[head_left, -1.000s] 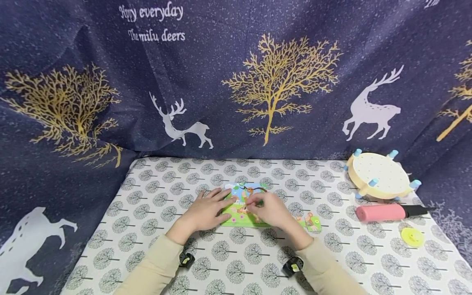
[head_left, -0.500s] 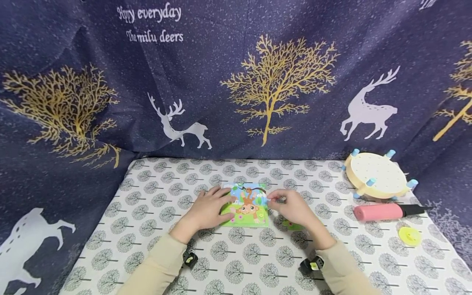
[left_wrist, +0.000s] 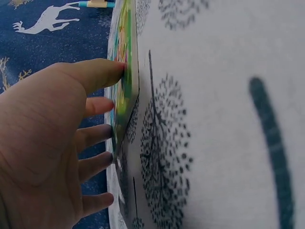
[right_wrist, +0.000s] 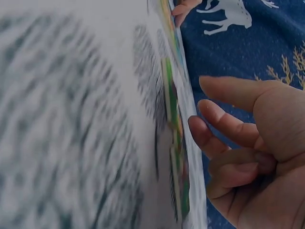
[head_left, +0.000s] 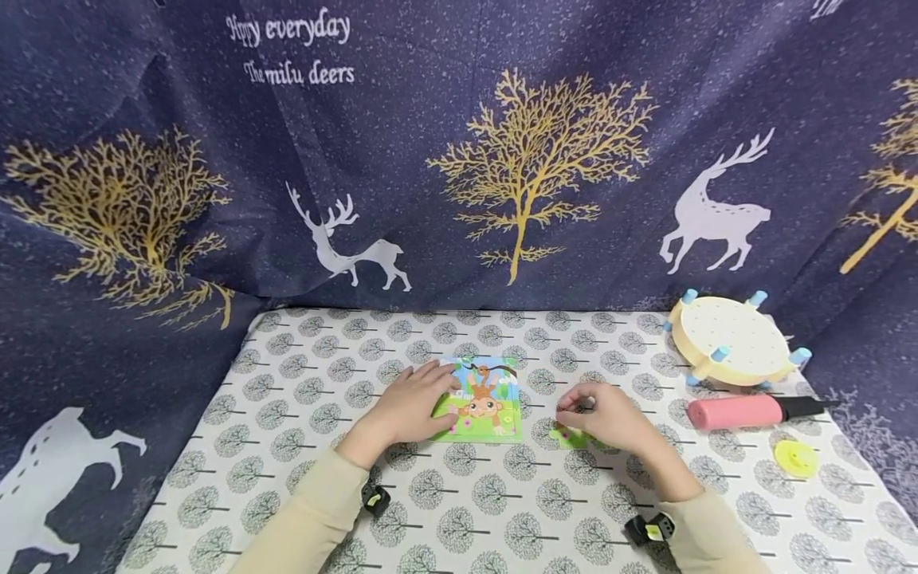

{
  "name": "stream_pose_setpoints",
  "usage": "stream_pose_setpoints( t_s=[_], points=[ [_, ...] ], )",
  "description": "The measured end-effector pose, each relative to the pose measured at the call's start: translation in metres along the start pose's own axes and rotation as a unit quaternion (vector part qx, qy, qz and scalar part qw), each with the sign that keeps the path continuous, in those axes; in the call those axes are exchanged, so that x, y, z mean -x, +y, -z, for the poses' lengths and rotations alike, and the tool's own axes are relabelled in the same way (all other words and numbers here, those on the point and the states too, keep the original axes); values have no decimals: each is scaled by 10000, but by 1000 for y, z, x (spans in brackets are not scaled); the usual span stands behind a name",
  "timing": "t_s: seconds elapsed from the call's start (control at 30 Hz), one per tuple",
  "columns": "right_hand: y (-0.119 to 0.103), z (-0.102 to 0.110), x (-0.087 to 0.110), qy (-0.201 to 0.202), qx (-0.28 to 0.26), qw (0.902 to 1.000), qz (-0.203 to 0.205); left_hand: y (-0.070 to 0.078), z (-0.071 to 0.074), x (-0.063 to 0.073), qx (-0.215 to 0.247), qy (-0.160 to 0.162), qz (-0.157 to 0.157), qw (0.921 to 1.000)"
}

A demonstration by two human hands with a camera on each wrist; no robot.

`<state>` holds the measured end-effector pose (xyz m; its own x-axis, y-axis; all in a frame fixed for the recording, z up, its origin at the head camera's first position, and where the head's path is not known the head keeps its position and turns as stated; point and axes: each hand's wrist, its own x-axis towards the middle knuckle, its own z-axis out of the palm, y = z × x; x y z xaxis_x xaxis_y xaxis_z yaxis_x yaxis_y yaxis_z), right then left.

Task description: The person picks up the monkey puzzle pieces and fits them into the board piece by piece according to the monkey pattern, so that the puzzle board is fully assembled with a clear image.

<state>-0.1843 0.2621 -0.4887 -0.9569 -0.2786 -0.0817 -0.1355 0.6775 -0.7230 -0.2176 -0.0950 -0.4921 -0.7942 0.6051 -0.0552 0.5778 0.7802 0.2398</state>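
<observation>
A square picture puzzle [head_left: 495, 428] with a monkey hanging from a branch lies flat on the table. My left hand [head_left: 405, 406] rests on its left side with fingers spread; the left wrist view shows the thumb touching the top of the puzzle board [left_wrist: 127, 90]. To the right, my right hand [head_left: 610, 416] hovers beside loose puzzle pieces [head_left: 571, 440], partly covering them. In the right wrist view, its thumb and first fingers stand apart with nothing between them, and the other fingers are bent. Green-edged pieces [right_wrist: 169, 93] lie just past the fingertips.
At the right back sits a round cream pegged toy [head_left: 731, 339] with blue-tipped legs. Before it lie a pink hand pump [head_left: 739, 413] with a black nozzle and a yellow disc [head_left: 796, 458]. A dark deer-print curtain [head_left: 430, 159] hangs behind the tree-patterned tablecloth [head_left: 459, 494].
My right hand has moved right, from over the puzzle to its right edge and then to the loose pieces. The monkey picture is uncovered. My left hand stays almost in place.
</observation>
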Motion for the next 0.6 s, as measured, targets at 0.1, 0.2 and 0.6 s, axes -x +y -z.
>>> stream_pose_setpoints(
  t_s=[0.1,0.2,0.6],
  points=[
    [6,5,5,-5,182,9998,71,0,1,-2,-31,-17,-79,10000],
    [12,7,9,-134,365,9988,301,1,1,-1,-15,-6,-144,9999],
    [18,14,18,-535,854,9920,759,-2,0,-2,2,-189,-71,9998]
  ],
)
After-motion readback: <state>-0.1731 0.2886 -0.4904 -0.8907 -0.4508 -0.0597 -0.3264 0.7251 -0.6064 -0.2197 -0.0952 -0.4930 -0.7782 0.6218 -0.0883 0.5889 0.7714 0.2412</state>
